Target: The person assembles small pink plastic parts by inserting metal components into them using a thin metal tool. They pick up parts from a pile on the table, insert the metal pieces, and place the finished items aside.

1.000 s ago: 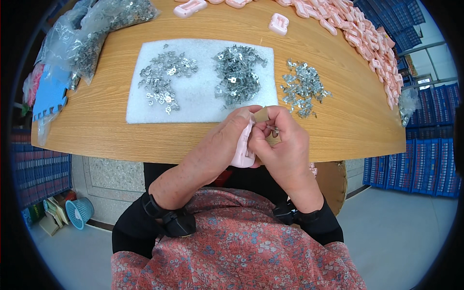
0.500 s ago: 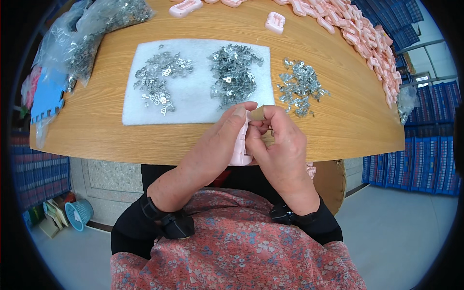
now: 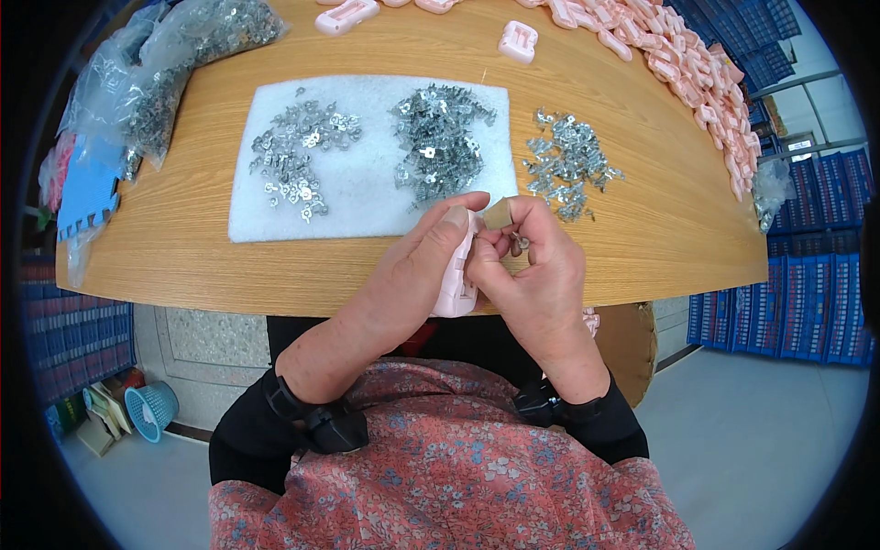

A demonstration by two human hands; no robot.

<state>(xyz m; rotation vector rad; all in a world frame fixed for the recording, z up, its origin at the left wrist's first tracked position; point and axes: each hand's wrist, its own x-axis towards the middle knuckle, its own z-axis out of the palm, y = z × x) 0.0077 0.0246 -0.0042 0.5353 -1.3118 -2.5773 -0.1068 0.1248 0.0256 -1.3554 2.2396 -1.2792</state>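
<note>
A pale pink plastic casing (image 3: 456, 291) stands on edge in my left hand (image 3: 403, 266), whose fingers and thumb close round it just over the table's near edge. My right hand (image 3: 536, 275) is pinched against the casing's right side. Small metal pieces (image 3: 520, 242) show among its curled fingers; their exact kind is too small to make out. A tan wrap (image 3: 498, 214) covers one right fingertip. Beyond my hands lies a white padded mat (image 3: 374, 183) with a loose heap of small metal clips (image 3: 312, 137) and a denser heap of metal parts (image 3: 440, 147).
Another heap of metal pieces (image 3: 570, 165) sits on the wooden table (image 3: 660, 247), right of the mat. Pink casings (image 3: 687, 82) pile along the far right edge; a single casing (image 3: 518, 42) lies apart. Plastic bags of metal parts (image 3: 160, 101) and a blue foam tile (image 3: 90, 188) occupy the left.
My right fingers have shifted slightly at the casing, and the wrapped fingertip has tilted to the right. The thin metal piece that stuck out there no longer shows the same way.
</note>
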